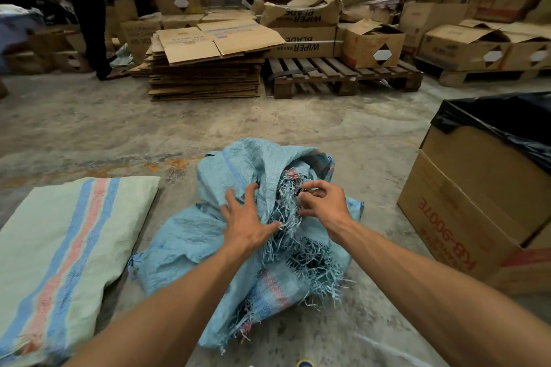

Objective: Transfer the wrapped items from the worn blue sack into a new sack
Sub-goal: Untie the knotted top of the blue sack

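Blue woven plastic, faded and fraying, lies heaped on the concrete floor (89, 128): the worn blue sack (190, 232), slumped and torn open along one side, with loose strands spilling out in a tangle. The left hand (249, 217) lies on the cloth with its fingers spread wide, pressing the sack down rather than holding it. The right hand (323, 202) is at the ragged opening, fingers curled, and seems to pinch at the frayed strands (286, 205) or at something just inside; I cannot tell which. Something dark shows in the hole, but the wrapped items themselves are not plain to see, so they look to be still inside.

Well to the left, the new sack (59, 247) lies flat on the floor, pale green with blue and pink stripes, its mouth not opened. A cardboard box lined with a black bag (477, 188) stands to the right. Stacked cartons (304, 42), flattened cardboard (205, 68) and a wooden pallet (343, 74) fill the far side, where another person (89, 15) stands.

My worry is the weave. It is so rotten that a hard tug could rip it further and dump the contents onto the dirty floor, or the strands could snag a wrapping and tear it as it comes out. Also, nothing holds the new sack open yet.
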